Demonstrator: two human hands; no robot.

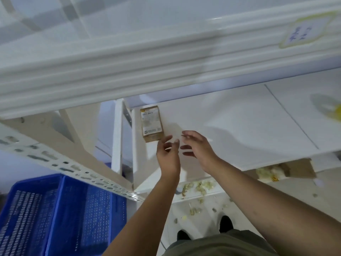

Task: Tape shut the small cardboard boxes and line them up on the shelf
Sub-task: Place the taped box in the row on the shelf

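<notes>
Small cardboard box (151, 123) sat on shelf (239, 126) at left end, long axis running near-to-far. Box lay far-left of both grips. Left grip (168, 152) nearer, just beside box's near-right corner; right grip (197, 146) alongside. Both had fingers apart, holding nothing.

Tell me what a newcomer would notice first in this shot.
A lone small cardboard box with a pale label sits at the left end of the white shelf. The left hand and the right hand hover open just in front of it, holding nothing. Blue crates sit at the lower left, and yellowish scraps lie scattered beneath the shelf.
</notes>
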